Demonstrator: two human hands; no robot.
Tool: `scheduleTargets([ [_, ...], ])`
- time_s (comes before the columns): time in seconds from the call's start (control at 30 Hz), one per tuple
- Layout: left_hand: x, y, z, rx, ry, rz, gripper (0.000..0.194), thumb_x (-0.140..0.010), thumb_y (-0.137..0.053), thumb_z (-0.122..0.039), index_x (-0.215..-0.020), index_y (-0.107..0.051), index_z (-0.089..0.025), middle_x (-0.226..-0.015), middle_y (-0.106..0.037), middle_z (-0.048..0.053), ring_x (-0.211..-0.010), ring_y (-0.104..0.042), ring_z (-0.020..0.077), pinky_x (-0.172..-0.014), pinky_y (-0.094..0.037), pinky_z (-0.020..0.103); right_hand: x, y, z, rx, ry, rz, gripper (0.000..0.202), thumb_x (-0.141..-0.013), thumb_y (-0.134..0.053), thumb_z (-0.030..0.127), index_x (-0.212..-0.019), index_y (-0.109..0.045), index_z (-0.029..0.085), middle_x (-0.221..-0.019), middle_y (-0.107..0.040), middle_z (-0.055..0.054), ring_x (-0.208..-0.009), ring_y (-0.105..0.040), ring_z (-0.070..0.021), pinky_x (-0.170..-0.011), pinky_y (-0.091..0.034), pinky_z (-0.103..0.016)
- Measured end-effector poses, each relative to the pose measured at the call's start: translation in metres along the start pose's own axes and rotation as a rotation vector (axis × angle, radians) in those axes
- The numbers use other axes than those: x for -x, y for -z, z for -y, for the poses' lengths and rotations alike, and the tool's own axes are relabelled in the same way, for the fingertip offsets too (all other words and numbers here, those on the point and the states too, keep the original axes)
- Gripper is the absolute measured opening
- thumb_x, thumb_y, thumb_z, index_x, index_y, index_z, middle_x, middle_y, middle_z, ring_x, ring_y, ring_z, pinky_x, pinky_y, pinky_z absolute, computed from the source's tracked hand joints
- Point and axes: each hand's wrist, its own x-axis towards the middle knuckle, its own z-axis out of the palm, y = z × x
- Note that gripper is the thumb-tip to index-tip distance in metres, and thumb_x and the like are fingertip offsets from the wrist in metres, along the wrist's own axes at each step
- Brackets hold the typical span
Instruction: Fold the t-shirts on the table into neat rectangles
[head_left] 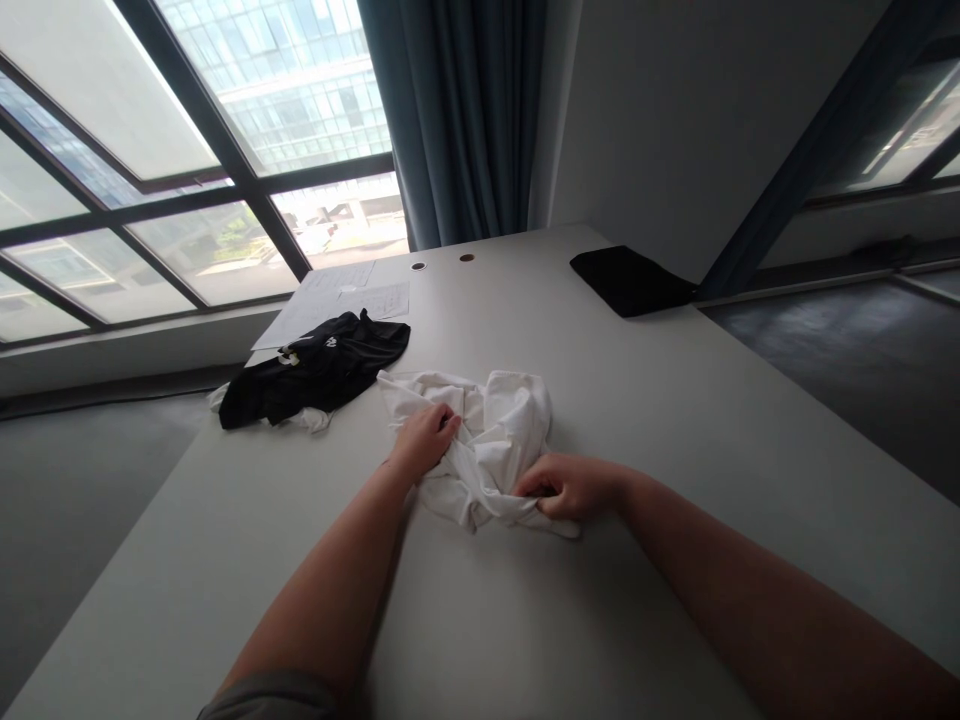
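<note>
A crumpled piece of white cloth (517,410), perhaps a garment, lies bunched on the white table (645,400) in front of me. My left hand (425,438) is closed on its left side, fingers curled into the folds. At the lower right edge of the cloth, my right hand (564,484) pinches a fold between thumb and fingers. The cloth's full shape is hidden by its wrinkles.
Dark clothing (322,362) with some white fabric under it lies in a heap at the left edge. Behind it are paper sheets (382,299). A folded black item (630,282) rests at the far right. Two round holes sit near the back edge, before a blue curtain (465,120).
</note>
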Motion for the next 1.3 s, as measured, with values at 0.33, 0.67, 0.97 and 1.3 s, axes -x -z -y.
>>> scheduleTargets([
  [0.33,0.006,-0.005,0.000,0.003,-0.119,-0.323,0.019,-0.105,-0.043,-0.033,-0.094,-0.056,-0.024,-0.100,-0.069,0.008,-0.102,-0.063,0.0260,-0.096,-0.046,0.041,-0.002,-0.022,0.040,-0.100,-0.113,0.459,0.008,-0.082,-0.059,0.015,-0.076,-0.056,0.020,-0.057,-0.060,0.007,-0.050,-0.061,-0.0100,-0.051,-0.043,-0.016],
  [0.67,-0.012,-0.001,0.031,0.170,-0.092,-0.210,0.045,-0.106,-0.030,-0.042,-0.078,-0.059,-0.024,-0.089,-0.069,0.007,-0.093,-0.064,0.0240,-0.089,-0.050,0.037,-0.008,-0.008,-0.006,0.474,0.235,-0.835,0.030,-0.098,-0.058,0.031,-0.121,-0.075,0.023,-0.132,-0.068,-0.014,-0.126,-0.060,-0.0303,-0.113,-0.044,-0.054],
  [0.97,-0.006,0.000,0.024,0.101,-0.070,-0.129,0.039,-0.107,-0.037,-0.043,-0.119,-0.071,-0.027,-0.122,-0.075,0.006,-0.121,-0.064,0.0249,-0.108,-0.042,0.044,-0.014,-0.015,-0.005,0.699,-0.032,-0.639,0.041,-0.099,-0.058,0.040,-0.131,-0.070,0.017,-0.108,-0.077,-0.016,-0.099,-0.070,-0.0285,-0.098,-0.048,-0.042],
  [1.3,-0.006,0.001,0.021,0.023,-0.154,0.010,0.046,-0.109,-0.033,-0.043,-0.143,-0.064,-0.036,-0.137,-0.064,0.004,-0.134,-0.055,0.0254,-0.116,-0.038,0.046,-0.012,-0.027,-0.001,0.130,0.110,-0.215,0.037,-0.101,-0.053,0.035,-0.127,-0.073,0.019,-0.076,-0.074,-0.001,-0.061,-0.066,-0.0144,-0.065,-0.051,-0.025],
])
